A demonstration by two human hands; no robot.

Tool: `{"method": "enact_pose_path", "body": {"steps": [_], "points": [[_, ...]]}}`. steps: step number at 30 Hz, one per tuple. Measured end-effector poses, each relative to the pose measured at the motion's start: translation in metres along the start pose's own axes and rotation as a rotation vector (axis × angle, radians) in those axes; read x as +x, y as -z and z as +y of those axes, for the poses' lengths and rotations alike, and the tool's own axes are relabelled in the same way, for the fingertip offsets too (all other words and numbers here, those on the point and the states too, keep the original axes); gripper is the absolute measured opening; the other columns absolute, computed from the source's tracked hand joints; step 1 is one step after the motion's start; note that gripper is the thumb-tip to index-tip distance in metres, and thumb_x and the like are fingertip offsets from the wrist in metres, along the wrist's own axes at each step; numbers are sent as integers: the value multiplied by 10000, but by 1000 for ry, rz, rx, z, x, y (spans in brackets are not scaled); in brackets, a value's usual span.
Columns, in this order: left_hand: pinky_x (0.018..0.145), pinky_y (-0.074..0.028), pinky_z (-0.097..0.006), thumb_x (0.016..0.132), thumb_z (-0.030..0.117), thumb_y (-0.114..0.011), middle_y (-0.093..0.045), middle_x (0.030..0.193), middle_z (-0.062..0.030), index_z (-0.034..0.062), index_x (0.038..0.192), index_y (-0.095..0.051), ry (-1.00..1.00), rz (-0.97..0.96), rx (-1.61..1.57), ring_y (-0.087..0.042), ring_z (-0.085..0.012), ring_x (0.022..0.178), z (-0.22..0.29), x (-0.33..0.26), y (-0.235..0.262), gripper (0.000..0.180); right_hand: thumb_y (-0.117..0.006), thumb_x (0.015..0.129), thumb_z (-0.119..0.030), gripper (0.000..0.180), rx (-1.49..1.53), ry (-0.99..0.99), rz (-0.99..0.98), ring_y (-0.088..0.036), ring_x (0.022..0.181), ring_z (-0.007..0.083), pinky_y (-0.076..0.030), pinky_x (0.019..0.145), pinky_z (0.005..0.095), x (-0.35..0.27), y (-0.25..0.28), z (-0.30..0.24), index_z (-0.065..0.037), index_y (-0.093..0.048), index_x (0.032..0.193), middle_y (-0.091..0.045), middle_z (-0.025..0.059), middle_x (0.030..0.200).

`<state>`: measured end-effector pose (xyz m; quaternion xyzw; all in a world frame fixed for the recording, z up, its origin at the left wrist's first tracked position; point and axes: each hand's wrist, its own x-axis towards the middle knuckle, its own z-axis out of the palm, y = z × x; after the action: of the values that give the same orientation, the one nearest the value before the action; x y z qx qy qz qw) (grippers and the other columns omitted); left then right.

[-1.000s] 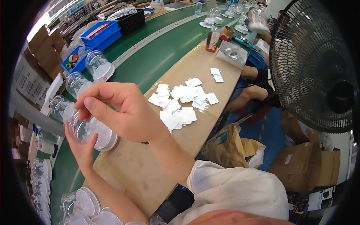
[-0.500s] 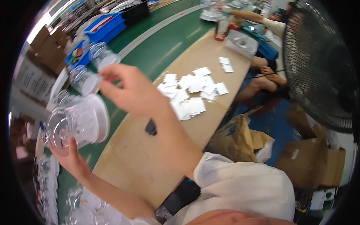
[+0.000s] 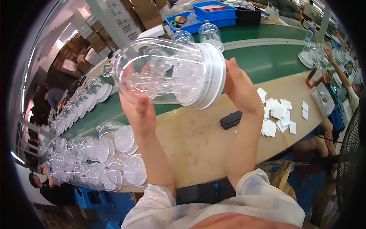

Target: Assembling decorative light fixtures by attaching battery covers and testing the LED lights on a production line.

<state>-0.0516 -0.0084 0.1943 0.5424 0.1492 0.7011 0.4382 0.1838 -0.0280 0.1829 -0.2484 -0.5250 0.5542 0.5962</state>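
Note:
A clear plastic dome jar [image 3: 171, 74] with a white ribbed base lies tilted on its side in the air, held above the table. Clear plastic shapes show through its wall. My left hand [image 3: 141, 114] grips the rounded dome end, some fingers seen through the plastic. Against the white base my right hand [image 3: 242, 86] is closed, its thumb up and its other fingers partly hidden behind the base. Below it, a black case-like object [image 3: 230, 120] lies on the tan table [image 3: 190, 141], and loose white square cards [image 3: 278, 112] are scattered to the right.
Several similar domes [image 3: 95, 152] crowd the table's left end, and more line the green conveyor [image 3: 263, 61]. Blue bins [image 3: 215, 13] stand beyond it. A black fan [image 3: 349, 168] is at the right edge. A co-worker's arm [image 3: 339, 66] reaches toward domes at far right.
My view has swung left. The dome jar has come up nearer the middle of the view, and my right hand, earlier free of it, now holds its base.

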Motion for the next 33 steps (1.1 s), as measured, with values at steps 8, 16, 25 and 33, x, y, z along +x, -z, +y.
{"method": "enact_pose_path", "body": {"steps": [8,16,25,33], "points": [[1055,-387,-525,668,342,-886,-320,1476,-166,61,1483,-226,-124,4,100,-348,-345,1359,-2,2,-5,1086,-356,1006,-538,687,3,-111,47,-524,1243,219,-428,1018,385,11,-6,8,23,-410,1398,-547,121,1331],[1066,-385,-521,847,583,-628,-352,1464,-169,61,1491,-218,259,202,-442,-372,-330,1345,8,10,29,925,-486,955,-547,748,-81,144,-162,-513,1260,290,-431,1015,437,10,-21,2,20,-373,1429,-509,163,1381],[1067,-399,-485,928,589,-467,-459,1422,-118,102,1424,-418,186,192,-466,-456,-296,1286,1,11,47,696,-661,906,-215,534,-146,216,-79,-533,1235,275,-447,997,404,15,-40,6,-17,-486,1370,-564,139,1322],[1072,-391,-487,890,605,-527,-467,1419,-105,107,1401,-449,342,7,-1167,-457,-304,1282,9,13,44,717,-694,842,-94,473,-541,521,52,-430,1331,283,-345,1078,424,7,-64,-4,-49,-579,1299,-472,156,1416]]}}
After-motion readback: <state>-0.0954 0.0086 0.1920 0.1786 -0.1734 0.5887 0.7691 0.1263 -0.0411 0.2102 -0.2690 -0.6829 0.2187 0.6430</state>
